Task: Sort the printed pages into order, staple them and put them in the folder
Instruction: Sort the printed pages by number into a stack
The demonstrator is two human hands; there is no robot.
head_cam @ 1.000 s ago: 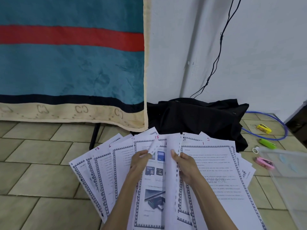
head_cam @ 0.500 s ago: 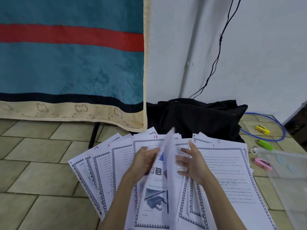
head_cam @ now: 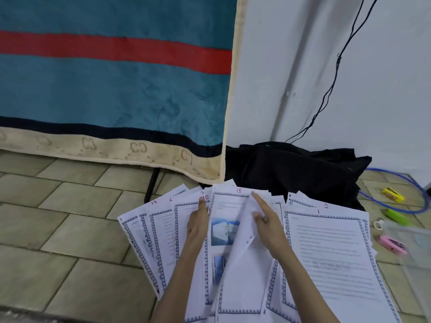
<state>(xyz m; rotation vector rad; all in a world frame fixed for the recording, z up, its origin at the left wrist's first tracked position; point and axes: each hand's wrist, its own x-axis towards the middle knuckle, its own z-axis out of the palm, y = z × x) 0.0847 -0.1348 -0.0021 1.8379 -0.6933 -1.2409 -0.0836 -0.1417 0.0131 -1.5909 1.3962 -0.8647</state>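
Printed pages with patterned borders lie fanned out on the tiled floor. Page 15 (head_cam: pixel 229 206), with pictures, is in the middle, and page 1 (head_cam: pixel 326 248) tops the right-hand pile. My left hand (head_cam: pixel 198 222) rests flat, fingers straight, on the pages beside page 15. My right hand (head_cam: pixel 268 224) has its index finger stretched out against a loose sheet (head_cam: pixel 242 248), which stands tilted and blurred over page 15. A clear plastic folder (head_cam: pixel 417 250) lies at the right edge. A pink stapler (head_cam: pixel 391 244) sits next to it.
A black bag (head_cam: pixel 291 169) lies against the white wall just behind the pages. A teal and red blanket (head_cam: pixel 116 89) hangs at the left. Green (head_cam: pixel 396 215) and yellow (head_cam: pixel 393 195) small items, a white ring (head_cam: pixel 379 223) and a blue cable (head_cam: pixel 410 190) lie at the right.
The loose sheet, held up between both hands, has swung over. My left hand let go of its top and now lies flat on the pages. My right index finger has stretched out.
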